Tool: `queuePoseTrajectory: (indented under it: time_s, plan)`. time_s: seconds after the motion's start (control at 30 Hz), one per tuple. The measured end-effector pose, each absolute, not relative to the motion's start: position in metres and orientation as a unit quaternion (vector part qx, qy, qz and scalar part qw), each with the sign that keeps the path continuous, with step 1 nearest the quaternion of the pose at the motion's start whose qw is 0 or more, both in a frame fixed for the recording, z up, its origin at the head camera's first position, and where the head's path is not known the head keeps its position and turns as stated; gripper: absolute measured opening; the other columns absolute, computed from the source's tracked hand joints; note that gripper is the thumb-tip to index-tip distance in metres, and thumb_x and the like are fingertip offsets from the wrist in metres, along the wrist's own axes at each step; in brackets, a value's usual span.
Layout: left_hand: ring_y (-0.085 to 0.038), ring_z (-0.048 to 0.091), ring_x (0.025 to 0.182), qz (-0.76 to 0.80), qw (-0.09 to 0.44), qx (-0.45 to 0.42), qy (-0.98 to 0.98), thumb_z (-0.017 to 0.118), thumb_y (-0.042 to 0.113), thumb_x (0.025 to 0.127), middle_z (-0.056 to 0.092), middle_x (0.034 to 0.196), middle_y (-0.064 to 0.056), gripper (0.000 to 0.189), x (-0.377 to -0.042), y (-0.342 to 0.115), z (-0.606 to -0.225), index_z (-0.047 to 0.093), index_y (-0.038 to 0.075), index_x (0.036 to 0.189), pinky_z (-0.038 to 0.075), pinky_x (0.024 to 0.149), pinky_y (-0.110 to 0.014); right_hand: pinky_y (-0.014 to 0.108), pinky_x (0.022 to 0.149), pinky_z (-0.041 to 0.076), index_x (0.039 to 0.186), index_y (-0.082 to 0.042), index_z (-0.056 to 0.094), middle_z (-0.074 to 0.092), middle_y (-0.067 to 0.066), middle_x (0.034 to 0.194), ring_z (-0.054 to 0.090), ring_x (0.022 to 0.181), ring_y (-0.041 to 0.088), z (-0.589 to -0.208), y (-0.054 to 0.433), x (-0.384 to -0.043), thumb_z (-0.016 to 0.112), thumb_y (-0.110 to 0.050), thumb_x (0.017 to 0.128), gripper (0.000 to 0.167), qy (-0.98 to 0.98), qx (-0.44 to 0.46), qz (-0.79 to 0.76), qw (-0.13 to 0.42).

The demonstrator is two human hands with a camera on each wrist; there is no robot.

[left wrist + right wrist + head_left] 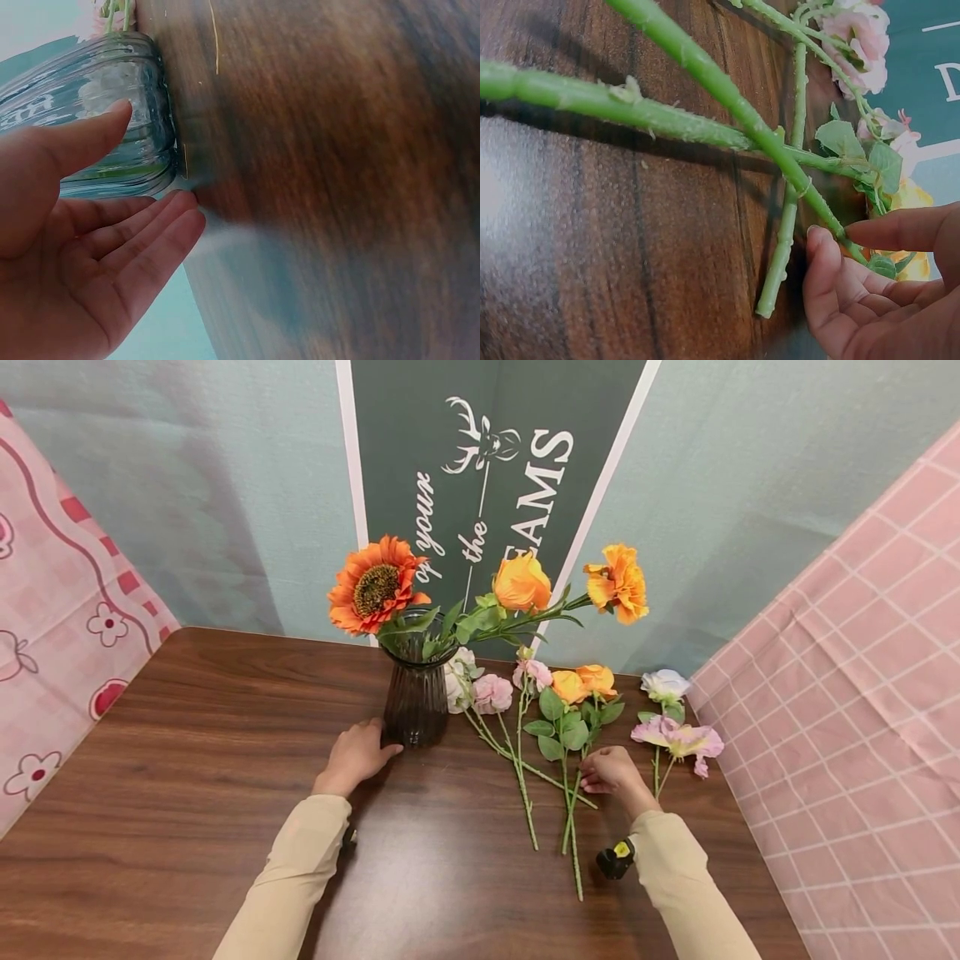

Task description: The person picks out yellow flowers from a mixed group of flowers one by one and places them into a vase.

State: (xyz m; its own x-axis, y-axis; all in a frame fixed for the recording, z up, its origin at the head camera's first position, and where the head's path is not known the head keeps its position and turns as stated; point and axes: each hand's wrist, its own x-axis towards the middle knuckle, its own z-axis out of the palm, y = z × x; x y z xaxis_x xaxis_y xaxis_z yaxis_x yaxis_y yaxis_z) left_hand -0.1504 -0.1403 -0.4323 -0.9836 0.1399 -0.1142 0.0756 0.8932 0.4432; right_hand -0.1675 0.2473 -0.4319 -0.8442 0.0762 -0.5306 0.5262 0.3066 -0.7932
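My left hand [358,752] is beside the base of a dark ribbed glass vase [416,714], thumb along its side and the other fingers nearly straight by the base in the left wrist view. Standing in the vase are an orange sunflower [377,589], an orange rose [522,583] and an orange carnation-like flower [617,585]. Thumb and forefinger of my right hand [613,770] pinch the green stem [772,150] of an orange rose [597,680] low over the table. Its stem crosses that of another orange rose [570,687].
Pink flowers [492,694] and a white one [456,681] lie right of the vase, stems crossing. At the far right lie a pale blue-white flower [664,685] and a lilac one [686,739]. Fabric walls border the brown wooden table [187,760] at back and sides.
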Motion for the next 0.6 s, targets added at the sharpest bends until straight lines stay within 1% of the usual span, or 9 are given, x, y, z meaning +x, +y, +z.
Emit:
queuePoseTrajectory:
  time_s: [0.33,0.6]
  plan:
    - [-0.046,0.054,0.096,0.227,0.068,0.056,0.97,0.062,0.03,0.087,0.054,0.112,-0.032,0.059,-0.1499,-0.1396,-0.4312,0.047,-0.016,0.121,0.045,0.077,-0.053,0.026,0.051,0.049,0.098,0.013,0.045,0.053,0.011,0.065,0.054,0.05,0.015,-0.4318,0.248,-0.168,0.044,0.011,0.082,0.016,0.759,0.199,-0.583,0.21]
    - [-0.046,0.055,0.095,0.228,0.065,0.056,0.97,0.062,0.03,0.087,0.054,0.11,-0.032,0.058,-0.1498,-0.1399,-0.432,0.047,-0.015,0.121,0.046,0.076,-0.053,0.024,0.05,0.048,0.097,0.011,0.043,0.052,0.01,0.066,0.053,0.051,0.015,-0.4346,0.2509,-0.1699,0.042,0.01,0.083,0.013,0.754,0.198,-0.588,0.216]
